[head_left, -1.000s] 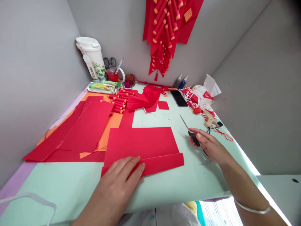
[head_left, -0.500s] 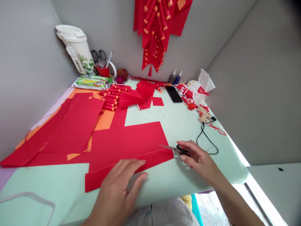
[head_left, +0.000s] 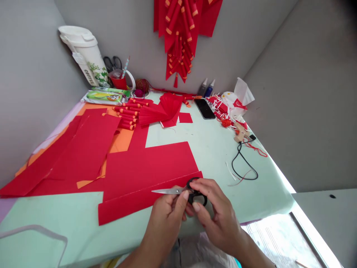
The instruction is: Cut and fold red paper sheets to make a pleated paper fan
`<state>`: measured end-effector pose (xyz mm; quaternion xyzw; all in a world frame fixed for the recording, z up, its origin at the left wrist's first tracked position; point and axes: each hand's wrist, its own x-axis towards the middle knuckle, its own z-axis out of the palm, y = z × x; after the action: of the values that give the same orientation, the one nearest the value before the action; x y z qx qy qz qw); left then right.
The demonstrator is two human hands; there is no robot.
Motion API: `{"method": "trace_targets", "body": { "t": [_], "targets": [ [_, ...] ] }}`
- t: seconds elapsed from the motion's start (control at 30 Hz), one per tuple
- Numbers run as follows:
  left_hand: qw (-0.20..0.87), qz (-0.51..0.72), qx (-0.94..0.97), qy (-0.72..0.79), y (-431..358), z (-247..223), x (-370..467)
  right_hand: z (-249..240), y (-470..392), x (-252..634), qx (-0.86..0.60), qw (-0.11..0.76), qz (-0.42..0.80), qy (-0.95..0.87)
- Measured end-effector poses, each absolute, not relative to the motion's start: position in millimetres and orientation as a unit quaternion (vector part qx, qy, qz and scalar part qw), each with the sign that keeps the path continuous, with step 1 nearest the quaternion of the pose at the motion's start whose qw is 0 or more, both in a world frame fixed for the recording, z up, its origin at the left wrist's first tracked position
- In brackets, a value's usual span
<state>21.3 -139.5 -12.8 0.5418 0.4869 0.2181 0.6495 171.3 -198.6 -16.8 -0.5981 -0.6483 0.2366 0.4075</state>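
Note:
Black-handled scissors [head_left: 166,191] are held between both hands over the near right part of a folded red paper sheet [head_left: 150,167], their blades closed and pointing left. My left hand [head_left: 167,216] pinches them near the pivot with its thumb on top. With fingertips on the black finger loops, my right hand [head_left: 216,212] grips the handle end. The near edge of the red sheet is folded over in a long strip along a creased line.
More red sheets [head_left: 83,149] lie on orange paper at the left. Behind are red paper rolls [head_left: 126,119], a pleated red fan [head_left: 167,108] and a phone [head_left: 205,108]. A black cable [head_left: 245,160] curls at the right.
My right hand has brought the scissors left and toward me. My left hand has moved right, off the folded strip, and taken hold of them near the pivot.

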Motion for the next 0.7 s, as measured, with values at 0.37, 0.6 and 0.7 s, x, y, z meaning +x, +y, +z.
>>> {"method": "trace_targets", "body": {
  "t": [0.37, 0.6, 0.7],
  "targets": [
    [0.698, 0.139, 0.506, 0.488, -139.3, 4.4, 30.1, -18.4, -189.9, 184.8, -0.617, 0.44, 0.168, -0.63],
    [0.674, 0.173, 0.522, 0.493, -137.1, 5.0, 29.0, -14.7, -206.0, 189.0, -0.606, 0.446, 0.058, -0.657],
    [0.655, 0.169, 0.559, 0.479, -137.4, 2.1, 28.3, -14.8, -213.0, 186.4, -0.578, 0.41, 0.127, -0.693]
  ]
}}
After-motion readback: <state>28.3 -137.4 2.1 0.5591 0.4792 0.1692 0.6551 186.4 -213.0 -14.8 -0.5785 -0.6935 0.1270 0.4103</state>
